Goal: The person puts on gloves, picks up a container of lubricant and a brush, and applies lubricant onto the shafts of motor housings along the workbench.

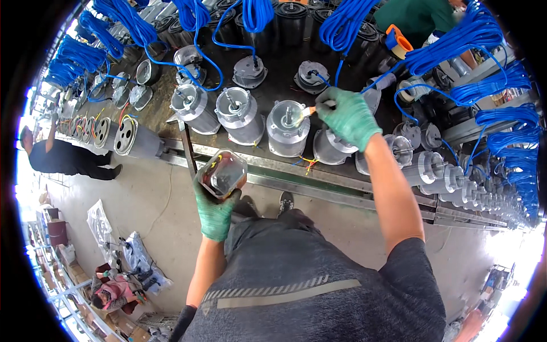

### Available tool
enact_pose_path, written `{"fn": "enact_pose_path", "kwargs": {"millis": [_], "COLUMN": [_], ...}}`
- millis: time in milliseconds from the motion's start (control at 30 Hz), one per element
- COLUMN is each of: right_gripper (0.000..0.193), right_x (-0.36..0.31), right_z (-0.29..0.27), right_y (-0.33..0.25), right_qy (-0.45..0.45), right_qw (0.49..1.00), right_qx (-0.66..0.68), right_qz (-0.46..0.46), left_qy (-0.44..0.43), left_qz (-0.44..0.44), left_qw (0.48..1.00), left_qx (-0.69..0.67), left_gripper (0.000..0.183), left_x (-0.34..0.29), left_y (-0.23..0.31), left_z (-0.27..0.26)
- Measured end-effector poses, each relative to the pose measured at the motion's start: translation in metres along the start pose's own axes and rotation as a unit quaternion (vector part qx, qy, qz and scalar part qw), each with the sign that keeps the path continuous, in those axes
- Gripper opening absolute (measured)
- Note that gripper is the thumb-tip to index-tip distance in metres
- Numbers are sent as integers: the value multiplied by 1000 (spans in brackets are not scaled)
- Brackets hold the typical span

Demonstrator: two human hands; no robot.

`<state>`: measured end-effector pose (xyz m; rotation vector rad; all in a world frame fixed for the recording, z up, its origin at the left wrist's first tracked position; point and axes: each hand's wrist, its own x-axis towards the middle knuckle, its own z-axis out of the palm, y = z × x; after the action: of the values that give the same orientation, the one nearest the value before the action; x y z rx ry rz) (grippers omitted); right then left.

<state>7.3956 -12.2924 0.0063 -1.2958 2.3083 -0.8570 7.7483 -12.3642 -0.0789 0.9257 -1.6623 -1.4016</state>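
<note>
The left hand point(215, 214) gripped a light, rigid clear jar point(222, 174) from below, while the right hand point(347, 117) pinched a slim brush point(310, 110) over a motor housing point(288, 127).

Coils of blue cable point(125, 23) hanging above, person in black point(62, 157) leaning at the bench (far left), orange-and-blue funnel point(397, 41) standing beyond.
</note>
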Motion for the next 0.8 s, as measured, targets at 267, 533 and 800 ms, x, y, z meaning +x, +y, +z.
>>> {"fn": "enact_pose_path", "kwargs": {"millis": [267, 533, 800], "right_gripper": [16, 13, 12], "right_x": [-13, -67, -53], "right_z": [26, -5, 44], "right_y": [1, -96, -169], "right_qy": [94, 150, 44], "right_qw": [937, 962, 982], "right_qx": [313, 224, 7], "right_qz": [126, 28, -185], "left_qy": [-28, -68, -96], "left_qz": [-18, -1, 83], "left_qw": [999, 997, 992], "left_qx": [-35, -36, 23], "left_gripper": [87, 95, 102], "left_x": [24, 55, 79], "left_y": [12, -13, -9], "left_z": [3, -28, -48]}}
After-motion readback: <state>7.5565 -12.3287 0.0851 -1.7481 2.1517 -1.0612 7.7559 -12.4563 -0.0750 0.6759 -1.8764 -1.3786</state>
